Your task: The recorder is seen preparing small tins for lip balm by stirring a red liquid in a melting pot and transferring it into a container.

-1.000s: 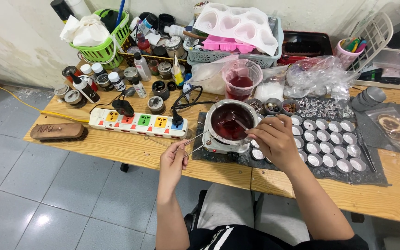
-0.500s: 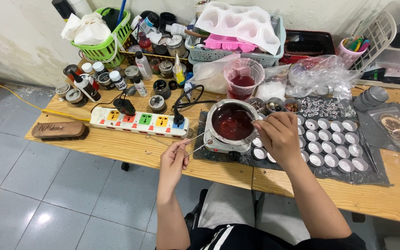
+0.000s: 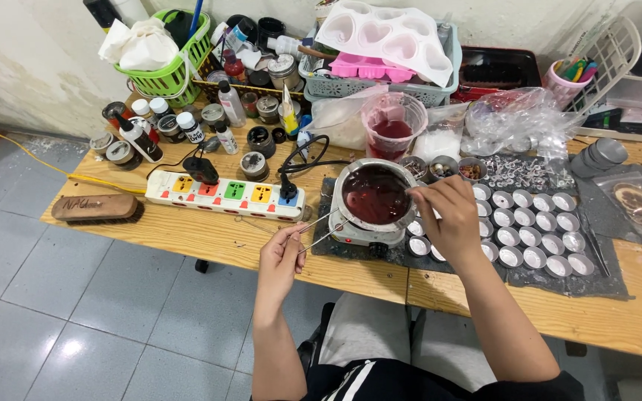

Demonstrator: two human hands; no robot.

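Tweezers are pinched between the fingers of the left hand, their tips pointed at the base of the pot. The pot, filled with dark red liquid, is set on a small hotplate on a dark mat (near the table's front edge). The right hand is held over the pot's right rim, fingertips pressed together; what they pinch cannot be told. Foil cups are laid in rows just right of it, a power strip to the left.

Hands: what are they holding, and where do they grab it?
The left hand pinches metal tweezers at their near end. The right hand hangs over the pot; whether it holds anything cannot be told.
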